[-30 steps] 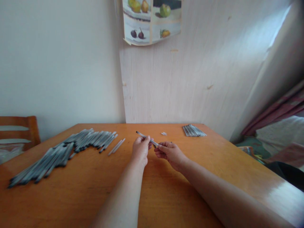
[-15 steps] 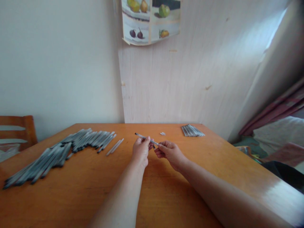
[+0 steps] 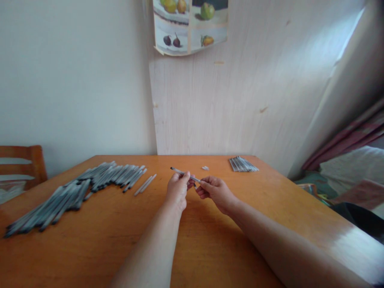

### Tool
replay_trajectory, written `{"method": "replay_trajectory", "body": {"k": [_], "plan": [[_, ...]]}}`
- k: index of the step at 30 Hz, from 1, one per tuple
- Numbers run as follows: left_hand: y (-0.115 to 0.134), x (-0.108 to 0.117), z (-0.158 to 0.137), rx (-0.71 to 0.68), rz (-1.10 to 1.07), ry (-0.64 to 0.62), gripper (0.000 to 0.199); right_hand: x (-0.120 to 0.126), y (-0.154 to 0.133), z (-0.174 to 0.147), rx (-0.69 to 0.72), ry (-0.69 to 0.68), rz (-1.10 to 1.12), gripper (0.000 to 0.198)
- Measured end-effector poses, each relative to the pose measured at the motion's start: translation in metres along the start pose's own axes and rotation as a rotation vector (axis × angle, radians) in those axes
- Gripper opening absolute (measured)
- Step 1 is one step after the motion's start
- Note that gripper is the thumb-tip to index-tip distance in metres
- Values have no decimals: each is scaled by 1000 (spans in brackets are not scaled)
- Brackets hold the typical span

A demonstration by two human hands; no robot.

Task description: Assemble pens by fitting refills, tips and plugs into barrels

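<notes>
Because the slim pale pen with a black far end [image 3: 177, 171] is so thin, both hands seem to share it for steadiness: the left hand [image 3: 177, 189] pinches its middle between thumb and fingers, while the right hand [image 3: 215, 191] grips its near end narrowly. It slants above the middle of the glossy orange-brown wooden table [image 3: 207, 248], probably raised so the fingers can work around it. A loose, overlapping spread of grey-and-black pens [image 3: 66, 200] lies on the left, apparently handy to the left arm, with two plain whitish tubes [image 3: 145, 185] set just apart. At the far right, a compact row of similar dark pens [image 3: 243, 164] lies side by side, presumably for order. Beyond the hands sit tiny whitish pieces [image 3: 205, 168], too small to identify.
</notes>
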State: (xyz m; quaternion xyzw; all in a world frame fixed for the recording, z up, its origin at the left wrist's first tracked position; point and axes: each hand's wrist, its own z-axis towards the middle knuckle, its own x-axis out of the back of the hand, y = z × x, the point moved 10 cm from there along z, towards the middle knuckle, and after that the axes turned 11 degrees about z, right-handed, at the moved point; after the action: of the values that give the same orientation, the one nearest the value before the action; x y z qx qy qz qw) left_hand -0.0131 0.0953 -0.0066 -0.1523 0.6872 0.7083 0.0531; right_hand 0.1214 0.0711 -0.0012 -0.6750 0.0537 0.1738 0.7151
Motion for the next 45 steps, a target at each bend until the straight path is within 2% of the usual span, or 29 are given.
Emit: {"method": "replay_trajectory", "body": {"k": [7, 32, 39, 41, 45], "plan": [[1, -1, -1, 0, -7, -11, 22, -1, -3, 0, 12, -38, -18, 26], [6, -5, -5, -22, -49, -9, 24, -4, -9, -1, 48, -30, -25, 26], [3, -1, -2, 23, -74, 0, 22, -10, -10, 0, 20, -79, -27, 28], [2, 1, -1, 35, -79, 2, 20, -6, -11, 2, 15, -70, -27, 29], [-1, 5, 2, 44, -84, 25, 16, 15, -15, 6, 22, 50, -49, 24]]}}
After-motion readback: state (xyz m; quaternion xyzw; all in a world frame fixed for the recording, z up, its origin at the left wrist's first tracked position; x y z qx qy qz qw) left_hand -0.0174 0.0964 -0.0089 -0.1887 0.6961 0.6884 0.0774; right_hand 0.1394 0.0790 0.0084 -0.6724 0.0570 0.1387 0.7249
